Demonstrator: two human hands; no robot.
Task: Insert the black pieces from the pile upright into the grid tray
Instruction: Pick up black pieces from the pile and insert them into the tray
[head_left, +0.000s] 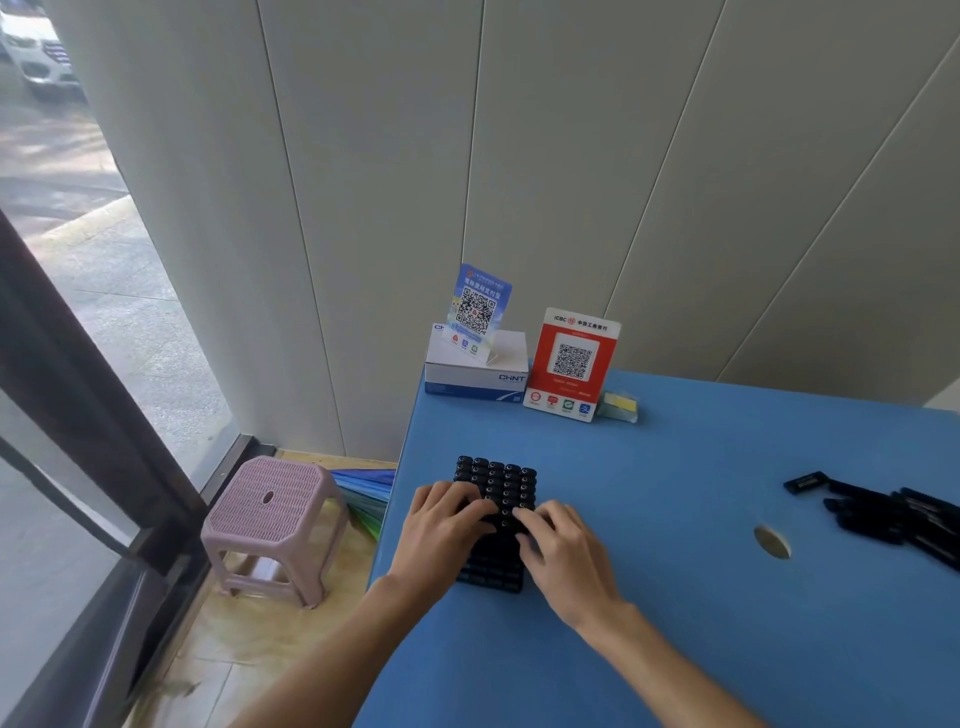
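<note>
Both hands are down on the grid tray (494, 525), which sits between them on the blue table (675, 597). The left hand (444, 530) lies with fingers curled over the pieces standing in the tray, the right hand (563, 551) likewise; whether either pinches one, I cannot tell. The pile of black pieces (893, 514) lies well off beyond the right hand.

Both hands rest on the black tray (495, 499) at lower centre of the blue table (675, 597): left hand (441, 525), right hand (563, 551). The pile (893, 512) lies at the right edge.
</note>
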